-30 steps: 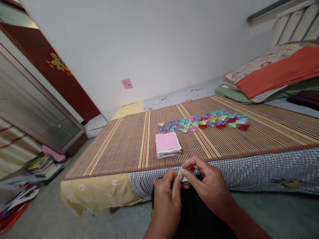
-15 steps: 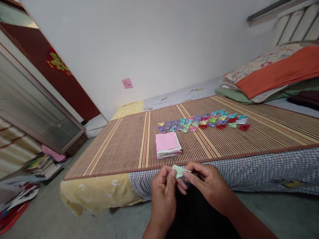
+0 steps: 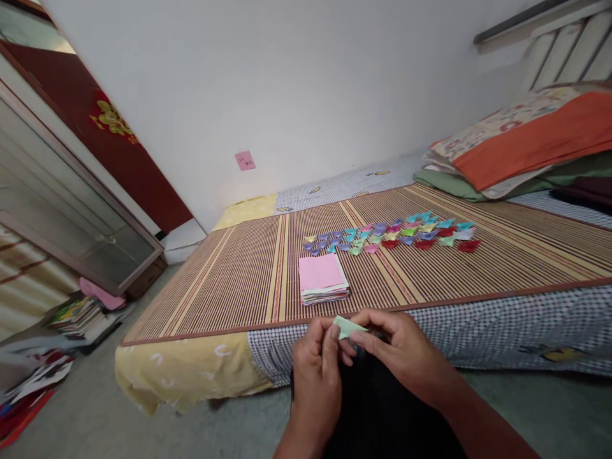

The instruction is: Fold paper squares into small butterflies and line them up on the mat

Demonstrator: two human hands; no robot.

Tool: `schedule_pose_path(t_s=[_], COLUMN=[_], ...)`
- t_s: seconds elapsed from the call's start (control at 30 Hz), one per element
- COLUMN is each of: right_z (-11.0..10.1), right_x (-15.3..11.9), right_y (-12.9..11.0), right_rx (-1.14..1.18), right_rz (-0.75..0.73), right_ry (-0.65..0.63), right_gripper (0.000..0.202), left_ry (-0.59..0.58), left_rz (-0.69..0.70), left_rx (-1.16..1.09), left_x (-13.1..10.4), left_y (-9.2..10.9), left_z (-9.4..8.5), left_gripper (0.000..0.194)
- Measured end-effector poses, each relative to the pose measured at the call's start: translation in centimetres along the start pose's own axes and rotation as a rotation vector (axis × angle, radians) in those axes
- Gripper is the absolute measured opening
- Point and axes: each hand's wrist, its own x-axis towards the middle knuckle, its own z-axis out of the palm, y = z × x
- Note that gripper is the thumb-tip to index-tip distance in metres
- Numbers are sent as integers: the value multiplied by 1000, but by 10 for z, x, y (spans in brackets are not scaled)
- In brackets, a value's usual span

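Observation:
A small folded piece of light green paper [image 3: 348, 327] is held between both hands, just in front of the bed's near edge. My left hand [image 3: 316, 376] pinches its left end between thumb and fingers. On the right end, the thumb and forefinger of my right hand [image 3: 406, 354] are closed. Beyond the hands, a stack of square paper with a pink sheet on top [image 3: 321, 273] lies on the striped mat [image 3: 239, 274]. Behind the stack, several small folded paper shapes [image 3: 389, 244] in many colours stand in rows.
Folded bedding with an orange cover [image 3: 540, 143] is piled at the back right of the bed. A pink note [image 3: 245, 160] is stuck to the wall. Books and papers [image 3: 79, 319] lie at the far left, near a glass-fronted cabinet [image 3: 95, 210].
Both hands and the green paper have shifted very slightly to the right. The paper's tilt has changed a little, and the fingers of my left hand beneath it have drawn in.

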Motion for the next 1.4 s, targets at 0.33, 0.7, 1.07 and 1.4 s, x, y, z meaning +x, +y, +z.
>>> schedule_pose_path(t_s=[0.33,0.7,1.07,1.4], right_z=[4,0,2,11], right_x=[-1,-3,-3,24], right_y=[9,7,6,19], right_rx=[-2,-62,-238,-23], right_rz=[25,-7,-105,-120], right_ry=[28,-5,148,139], right_gripper=[25,24,36,25], left_ry=[-140,-128,-97,-204], left_rz=[-113,12,-96,-154], left_rx=[-232,49,-157,-224], left_x=[1,1,4,25], left_y=[-1,0,-3,-5], left_z=[0,-4,-4,-14], left_gripper=[24,37,27,34])
